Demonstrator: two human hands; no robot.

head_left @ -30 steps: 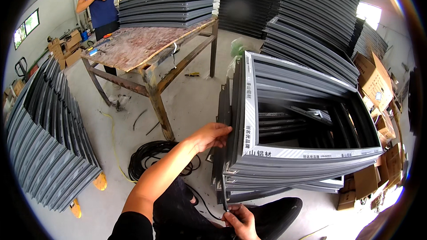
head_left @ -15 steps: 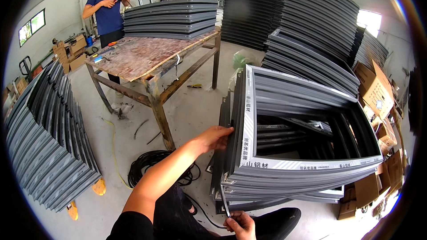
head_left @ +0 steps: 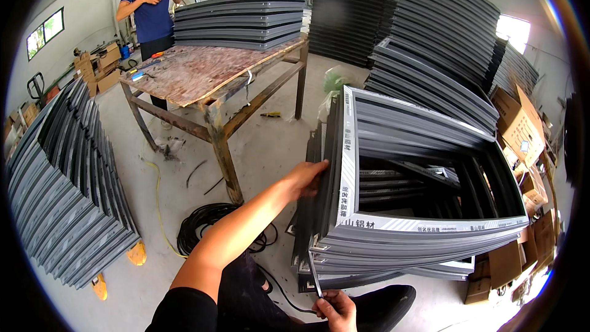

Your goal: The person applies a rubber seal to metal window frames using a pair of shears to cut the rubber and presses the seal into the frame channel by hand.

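A stack of dark grey rectangular window frames [head_left: 393,229] stands in front of me, the top one carrying pale printed film. My left hand [head_left: 307,179] rests against the left side of the upper frames, fingers stretched out and touching the edge; the fingertips are partly hidden. Below the near left corner, my right hand [head_left: 338,311] pinches a thin dark strip [head_left: 314,273] between thumb and fingers. That strip runs up to the frame corner, and a black length trails from the hand toward a coil of black strip [head_left: 206,224] on the floor.
A worn wooden table [head_left: 184,77] on rusty legs bears more stacked frames [head_left: 239,23]. Behind it a person [head_left: 153,15] in a blue shirt works with both hands. Frame stacks stand at left [head_left: 74,209] and far right [head_left: 442,24]. Cardboard boxes [head_left: 516,123] line the right.
My left hand has slid a little farther away along the frames' left side. My right hand still pinches the strip near the corner. The view has shifted slightly.
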